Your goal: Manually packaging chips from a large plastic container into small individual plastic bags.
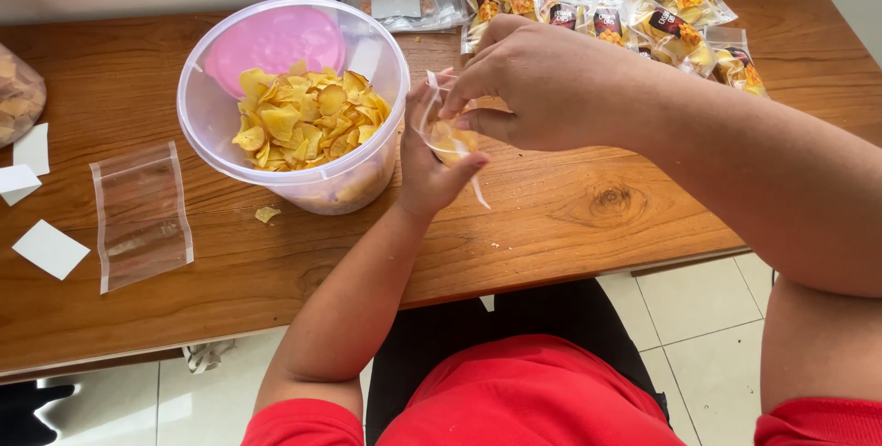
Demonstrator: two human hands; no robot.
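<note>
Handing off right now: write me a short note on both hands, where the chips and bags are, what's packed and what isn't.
Left hand: holds a small clear bag with a few chips inside, just right of the tub.
Right hand: over the bag's mouth, fingers pinched at it.
Clear plastic tub: on the wooden table, still about half full of yellow chips.
Done: a pile of filled, labelled packets at the table's far edge.
Left: the bag in hand is not sealed; one empty bag lies flat left of the tub, with white paper slips beside it. One chip lies loose on the table.
</note>
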